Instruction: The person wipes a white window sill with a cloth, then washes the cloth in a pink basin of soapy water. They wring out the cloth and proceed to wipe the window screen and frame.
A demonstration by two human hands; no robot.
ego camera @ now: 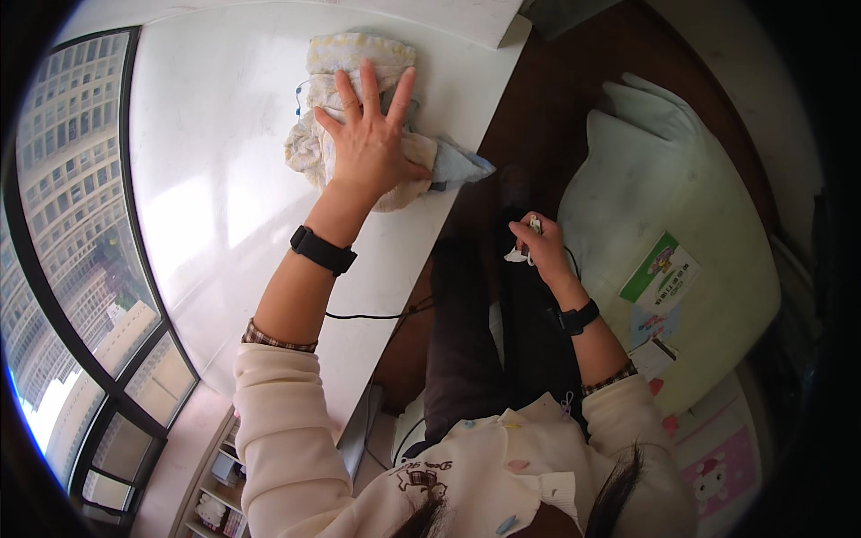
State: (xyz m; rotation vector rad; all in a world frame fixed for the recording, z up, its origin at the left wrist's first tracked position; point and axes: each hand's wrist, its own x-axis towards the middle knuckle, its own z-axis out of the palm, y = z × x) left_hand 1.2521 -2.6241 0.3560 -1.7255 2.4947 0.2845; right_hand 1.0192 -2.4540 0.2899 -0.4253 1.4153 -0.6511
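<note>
My left hand (370, 138) lies spread, palm down, on a bunched cloth (360, 54) with a pale yellow and white pattern, on the white tabletop (222, 181). A light blue piece of cloth (457, 163) sticks out to the right of this hand, past the table's edge. By the cloth's left side there is a thin blue string or wire (298, 101). Beyond the edge, over my lap, my right hand (543, 245) has its fingers closed around a small crumpled white item (518, 254), whose kind I cannot tell.
A black cable (366, 316) runs over the table's edge. At the right stands a pale green padded surface (713, 202) with a green and white printed card (659, 269) on it. A window (81, 134) is at the left, above a shelf with small things (218, 491).
</note>
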